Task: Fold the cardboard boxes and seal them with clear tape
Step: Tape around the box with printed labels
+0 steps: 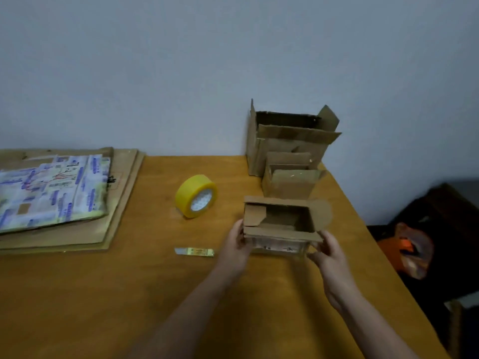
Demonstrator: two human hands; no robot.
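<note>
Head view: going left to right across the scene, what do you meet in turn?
Flattened cardboard stack → yellow tape roll → left hand → small open box, held by both hands → right hand → orange bag. The cutter and rear boxes overlap others, so they are omitted.

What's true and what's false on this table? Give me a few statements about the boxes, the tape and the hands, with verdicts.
1. The left hand and right hand both hold the small cardboard box. True.
2. The yellow tape roll sits right of that box. False: it sits to its left.
3. The held box's top flaps are sealed. False: they stand open.
4. A large box and a medium box, both open, stand behind it. True.
5. The box cutter lies on the table, left of the left hand. True.
</note>
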